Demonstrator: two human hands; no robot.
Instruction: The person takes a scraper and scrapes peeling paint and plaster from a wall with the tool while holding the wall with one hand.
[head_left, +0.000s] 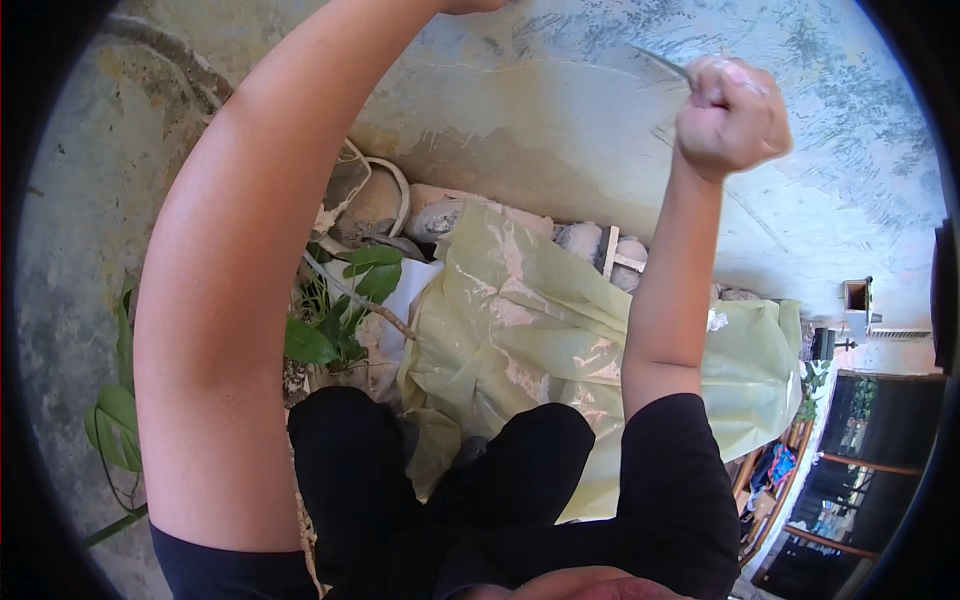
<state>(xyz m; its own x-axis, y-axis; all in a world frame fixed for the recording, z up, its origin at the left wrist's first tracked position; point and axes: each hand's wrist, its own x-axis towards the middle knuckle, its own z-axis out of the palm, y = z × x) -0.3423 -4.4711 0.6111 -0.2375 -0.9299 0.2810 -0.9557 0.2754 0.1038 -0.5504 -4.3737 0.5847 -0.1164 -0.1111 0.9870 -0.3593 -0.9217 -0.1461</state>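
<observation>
My right hand (733, 116) is closed around a thin, flat metal tool (660, 62), possibly a scraper blade, held near the wall. White residue is on its fingers. Of my left hand (474, 6), only a small part shows at the top edge; its fingers are cut off, so what it holds cannot be told. Both arms reach up towards the weathered wall (592, 101), which has blue-grey patches and scratches. Below the hands a yellowish-green plastic sheet (465, 330) lies over the ground, with pale flakes and dust on it.
Rounded stones (581, 241) line the wall's foot. Green leafy plants (307, 341) and a bare branch (360, 300) stand left of the sheet. A looped pale pipe or root (401, 187) lies by the wall. At far right are dark windows (862, 442) and a wooden rack (780, 487) with cloth.
</observation>
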